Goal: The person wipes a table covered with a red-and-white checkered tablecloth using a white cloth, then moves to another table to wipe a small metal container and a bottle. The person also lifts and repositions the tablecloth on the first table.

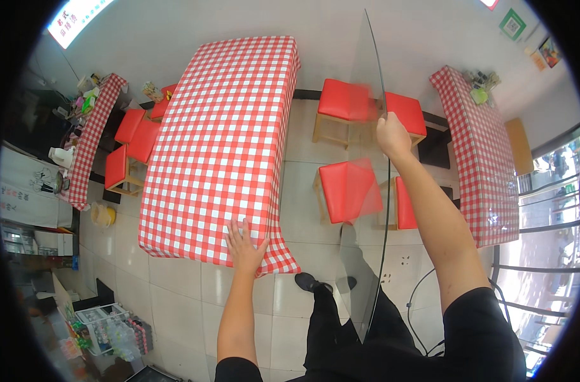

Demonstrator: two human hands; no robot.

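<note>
My left hand (244, 245) rests with fingers spread on the red-and-white checked cloth of the middle table (220, 134), near its front right corner, where the cloth hangs loose toward the floor. My right hand (393, 134) is closed round the edge of a large clear glass pane (360, 299) held on edge, upright, to the right of that table. The pane runs from near the wall down to my legs, and red stools show through it. Its full shape is hard to make out.
Red-topped stools (341, 191) stand between the middle table and a right checked table (468, 153) by a bright window. At left are another checked table (92, 140), more stools (116, 167) and a yellow bin (103, 215). A rack (105, 325) sits lower left; a cable (417, 290) loops beside my right leg.
</note>
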